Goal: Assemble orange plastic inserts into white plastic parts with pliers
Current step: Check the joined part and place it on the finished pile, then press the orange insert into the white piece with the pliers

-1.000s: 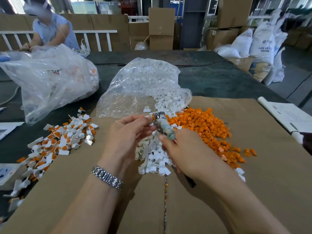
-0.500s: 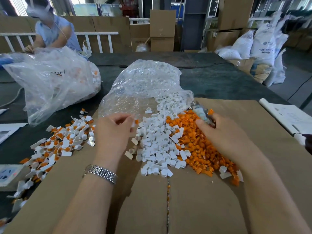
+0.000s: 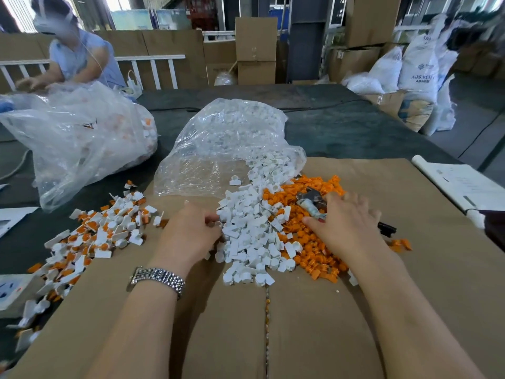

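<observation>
A heap of white plastic parts [image 3: 251, 228] spills from a clear bag [image 3: 226, 138] onto the cardboard sheet [image 3: 426, 283]. Orange inserts [image 3: 311, 253] lie piled against its right side. My left hand [image 3: 191, 233], with a metal watch on the wrist, sits at the white heap's left edge, its curled fingertips pinching a white part there. My right hand [image 3: 349, 222] lies over the orange pile and holds the pliers [image 3: 310, 203]. Their metal jaws point left, and the black handle tip sticks out to the right of the hand.
A scatter of white parts with orange inserts fitted [image 3: 101, 233] covers the table to the left. Behind it a large clear bag [image 3: 76, 138] is handled by another person [image 3: 79, 58]. Papers [image 3: 464, 187] lie at the right edge. Boxes and sacks stand beyond the table.
My hands parted from the middle. The left went left, then returned to the white heap's edge. The right carried the pliers right and settled lower on the orange pile.
</observation>
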